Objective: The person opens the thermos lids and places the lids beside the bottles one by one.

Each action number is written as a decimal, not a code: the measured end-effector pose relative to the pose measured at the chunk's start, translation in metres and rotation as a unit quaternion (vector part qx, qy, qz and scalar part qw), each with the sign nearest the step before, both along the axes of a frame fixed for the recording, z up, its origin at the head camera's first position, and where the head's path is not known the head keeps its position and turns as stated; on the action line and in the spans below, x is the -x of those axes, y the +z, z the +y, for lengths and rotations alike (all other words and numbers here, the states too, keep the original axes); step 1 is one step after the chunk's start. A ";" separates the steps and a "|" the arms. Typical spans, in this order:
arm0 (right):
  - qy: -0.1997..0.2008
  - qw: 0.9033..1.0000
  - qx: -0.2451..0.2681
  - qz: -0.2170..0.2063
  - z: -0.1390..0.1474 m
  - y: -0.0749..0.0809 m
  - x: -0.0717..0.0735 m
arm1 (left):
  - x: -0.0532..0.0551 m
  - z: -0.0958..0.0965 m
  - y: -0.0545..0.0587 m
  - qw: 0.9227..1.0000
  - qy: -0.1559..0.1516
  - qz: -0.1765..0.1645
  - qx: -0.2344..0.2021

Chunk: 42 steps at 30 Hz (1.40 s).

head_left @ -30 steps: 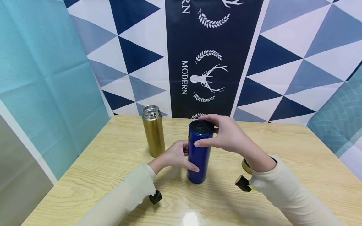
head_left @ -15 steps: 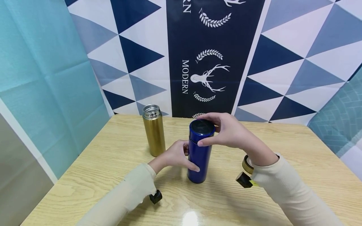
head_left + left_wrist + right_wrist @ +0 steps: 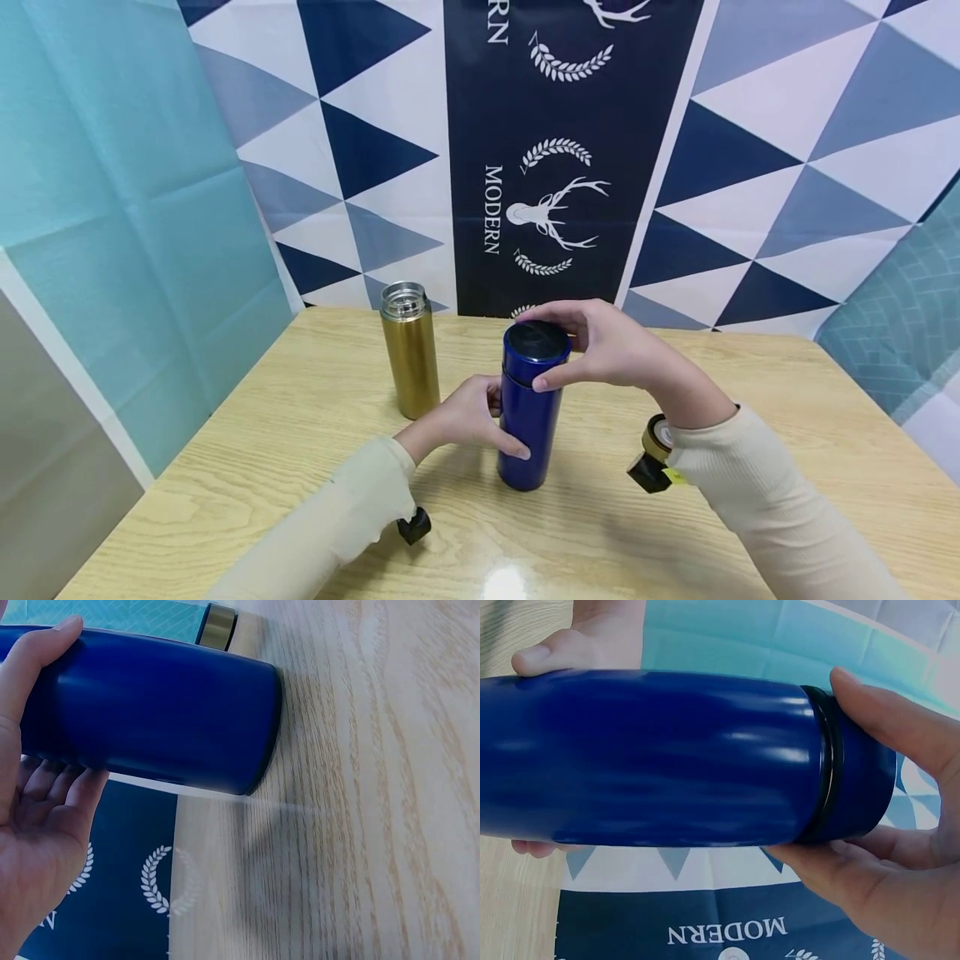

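A blue thermos (image 3: 527,437) stands upright, slightly tilted, near the middle of the table. My left hand (image 3: 471,414) grips its body from the left, thumb across the front; the left wrist view shows the thumb and fingers on either side of the blue wall. From above, my right hand (image 3: 611,346) holds the blue lid (image 3: 517,360) with its black top. A black ring (image 3: 826,765) shows between lid and body in the right wrist view. Left of it, a gold thermos (image 3: 411,367) stands without a lid, its steel mouth exposed.
A gold lid (image 3: 654,440) lies on the wooden table (image 3: 585,542), partly behind my right wrist. Black blocks hang at my left wrist (image 3: 414,527) and right wrist (image 3: 649,475). A patterned cloth (image 3: 558,125) backs the table, with a teal cloth (image 3: 135,208) on the left.
My right hand has turned slightly with the lid, its thumb shifting right, and the dark seam below the lid shows more. The right forearm has uncovered more of the gold lid. The left hand stays put.
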State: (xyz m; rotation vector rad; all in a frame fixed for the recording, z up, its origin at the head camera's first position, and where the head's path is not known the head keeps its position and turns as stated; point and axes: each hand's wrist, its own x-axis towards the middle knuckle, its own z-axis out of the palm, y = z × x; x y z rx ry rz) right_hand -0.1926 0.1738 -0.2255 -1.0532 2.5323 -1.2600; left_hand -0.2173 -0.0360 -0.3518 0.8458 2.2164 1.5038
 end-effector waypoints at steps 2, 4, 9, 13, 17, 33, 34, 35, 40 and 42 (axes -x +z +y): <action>0.009 1.000 -0.002 0.001 0.001 -0.001 0.002 | 0.000 0.000 -0.001 1.000 -0.001 -0.003 -0.001; 0.021 1.000 -0.002 0.001 0.002 -0.003 0.005 | 0.000 0.000 -0.002 1.000 -0.001 -0.006 -0.002; 0.064 0.998 0.005 -0.019 0.006 -0.004 0.012 | -0.001 0.000 -0.004 1.000 0.000 -0.009 -0.002; 0.092 0.995 0.009 -0.031 0.008 -0.003 0.016 | -0.001 0.001 -0.004 1.000 -0.002 -0.006 0.000; 0.116 0.993 0.009 -0.033 0.010 -0.001 0.019 | -0.001 0.001 -0.003 1.000 -0.005 -0.002 -0.001; 0.214 0.973 0.018 -0.089 0.016 0.001 0.042 | 0.000 0.002 -0.004 1.000 -0.002 0.004 0.000; 0.217 0.972 0.019 -0.090 0.015 0.001 0.043 | 0.000 0.002 -0.004 1.000 -0.002 0.004 0.001; 0.220 0.971 0.020 -0.091 0.015 0.001 0.043 | 0.000 0.002 -0.004 1.000 -0.001 0.004 0.001; 0.224 0.968 0.026 -0.106 0.014 0.000 0.045 | 0.002 0.001 -0.004 1.000 -0.001 0.007 0.003; 0.223 0.968 0.029 -0.115 0.014 -0.001 0.046 | 0.002 0.000 -0.003 1.000 0.000 0.007 0.004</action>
